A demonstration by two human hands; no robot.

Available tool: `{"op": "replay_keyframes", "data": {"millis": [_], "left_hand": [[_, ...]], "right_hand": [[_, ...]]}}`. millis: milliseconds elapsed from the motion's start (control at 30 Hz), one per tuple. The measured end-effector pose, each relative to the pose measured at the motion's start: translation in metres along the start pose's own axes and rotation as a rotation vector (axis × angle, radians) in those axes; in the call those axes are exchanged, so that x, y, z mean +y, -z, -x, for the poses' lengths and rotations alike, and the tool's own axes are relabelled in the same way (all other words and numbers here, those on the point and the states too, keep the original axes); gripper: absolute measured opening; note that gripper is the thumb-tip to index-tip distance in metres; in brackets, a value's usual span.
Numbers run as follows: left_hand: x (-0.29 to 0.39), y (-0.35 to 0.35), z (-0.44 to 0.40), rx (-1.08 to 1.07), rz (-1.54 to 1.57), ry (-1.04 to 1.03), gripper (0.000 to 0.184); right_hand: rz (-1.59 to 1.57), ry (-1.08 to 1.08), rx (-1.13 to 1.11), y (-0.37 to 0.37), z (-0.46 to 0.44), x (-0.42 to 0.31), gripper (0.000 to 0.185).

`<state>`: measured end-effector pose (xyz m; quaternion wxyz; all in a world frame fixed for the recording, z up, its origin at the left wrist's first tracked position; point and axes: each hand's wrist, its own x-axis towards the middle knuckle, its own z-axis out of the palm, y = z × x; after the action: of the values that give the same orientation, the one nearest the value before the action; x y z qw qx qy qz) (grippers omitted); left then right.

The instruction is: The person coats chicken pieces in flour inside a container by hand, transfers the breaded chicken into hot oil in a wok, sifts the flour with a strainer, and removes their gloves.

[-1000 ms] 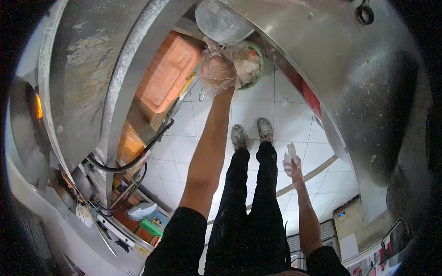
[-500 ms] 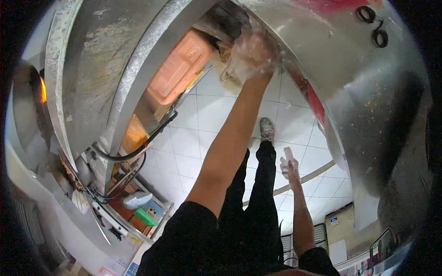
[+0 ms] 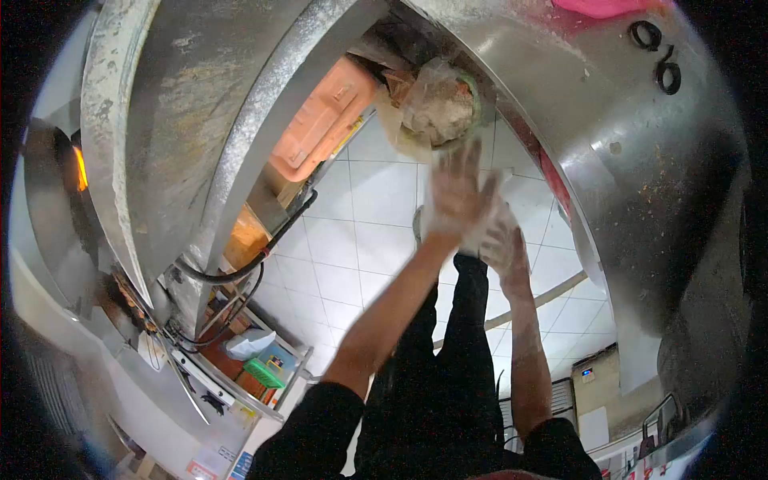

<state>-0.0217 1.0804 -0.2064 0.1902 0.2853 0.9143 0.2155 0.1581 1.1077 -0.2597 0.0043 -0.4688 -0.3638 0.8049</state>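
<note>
My left hand [image 3: 460, 192], blurred by motion, is held over the tiled floor with its fingers spread and nothing visible in it. Close beside its palm is my right hand [image 3: 498, 244], whitish as if in a thin clear glove or coated with powder, its fingers apart. The two overlap in view; whether they touch is unclear. Beyond my left fingertips stands a round green-rimmed bin [image 3: 478, 96], with a clear plastic bag [image 3: 438, 100] and pale material in it.
An orange lidded box [image 3: 324, 120] sits on a low shelf at left. Steel surfaces [image 3: 608, 152] curve along both sides. Two black rings [image 3: 668, 78] lie at upper right. A black hose [image 3: 280, 242] runs at left, and a pale strip crosses the tiled floor [image 3: 384, 192].
My left hand has come back from over the bin toward my right hand, which has risen slightly. The round metal lid or pan seen earlier by the bin no longer shows.
</note>
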Motion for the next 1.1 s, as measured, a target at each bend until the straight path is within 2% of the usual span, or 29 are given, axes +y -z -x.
{"op": "replay_keyframes", "data": {"millis": [33, 67, 100, 133, 200, 300, 333, 400, 467, 533, 600, 633, 700, 767, 833, 900, 1000, 1067, 1100], "left_hand": [[-0.013, -0.025, 0.039, 0.047, -0.134, -0.068, 0.046], [-0.005, -0.011, 0.056, -0.338, -0.189, -0.033, 0.056], [-0.009, -0.016, 0.077, -0.52, -0.221, -0.005, 0.061], [-0.013, -0.021, 0.097, -0.704, -0.254, 0.018, 0.065], [-0.024, -0.039, 0.137, -0.697, -0.314, -0.047, 0.061], [-0.014, -0.016, 0.167, -0.685, -0.473, -0.275, 0.051], [-0.014, -0.006, 0.175, -0.682, -0.535, -0.34, 0.048], [-0.016, 0.016, 0.165, -0.567, -0.11, 0.13, 0.047], [-0.034, 0.013, 0.164, -0.239, 0.148, 0.488, 0.048], [-0.06, -0.013, 0.175, -0.111, 0.135, 0.514, 0.049], [-0.078, -0.022, 0.193, -0.148, 0.043, 0.302, 0.049], [-0.078, -0.017, 0.196, -0.148, 0.083, 0.284, 0.049], [-0.068, 0.003, 0.197, -0.151, 0.076, 0.207, 0.05], [-0.059, 0.031, 0.197, -0.155, -0.028, 0.088, 0.051], [-0.054, 0.059, 0.197, -0.381, 0.097, 0.251, 0.056], [-0.038, 0.098, 0.195, -0.368, -0.123, 0.111, 0.054], [-0.011, 0.197, 0.19, -0.299, 0.715, 0.219, 0.048], [-0.015, 0.219, 0.184, -0.273, 0.712, 0.231, 0.047], [-0.019, 0.226, 0.183, -0.265, 0.716, 0.241, 0.047]], "right_hand": [[-0.118, 0.029, -0.01, -0.026, -0.005, -0.005, 0.047], [-0.078, 0.074, -0.006, -0.029, -0.013, 0.004, 0.045], [-0.039, 0.119, 0.0, -0.033, -0.022, 0.013, 0.042], [0.153, 0.179, 0.027, -0.017, -0.04, 0.056, 0.04], [0.341, 0.198, 0.082, -0.021, -0.054, 0.059, 0.032], [-0.202, -0.315, 0.083, 0.004, -0.095, 0.115, 0.029], [0.036, -0.41, 0.332, -0.053, -0.056, 0.03, 0.035], [0.44, 0.078, 0.127, -0.033, -0.061, 0.097, 0.04], [0.637, -0.339, -0.171, -0.068, -0.017, 0.022, 0.048], [0.541, -0.432, -0.433, -0.074, 0.01, 0.015, 0.043], [0.712, 0.044, -0.28, -0.071, 0.037, 0.039, 0.042], [0.782, 0.288, -0.193, -0.067, 0.047, 0.057, 0.041], [0.532, 0.135, -0.199, -0.053, 0.039, 0.1, 0.036], [0.258, -0.033, -0.243, -0.063, 0.043, 0.073, 0.031], [-0.051, -0.243, -0.344, -0.104, 0.074, 0.016, 0.024], [0.196, -0.151, -0.356, -0.105, 0.045, 0.042, 0.029], [0.756, 0.127, -0.514, -0.092, 0.038, 0.017, 0.036], [0.843, 0.113, -0.631, -0.123, 0.058, -0.036, 0.032], [0.722, -0.032, -0.682, -0.145, 0.09, -0.081, 0.027]]}}
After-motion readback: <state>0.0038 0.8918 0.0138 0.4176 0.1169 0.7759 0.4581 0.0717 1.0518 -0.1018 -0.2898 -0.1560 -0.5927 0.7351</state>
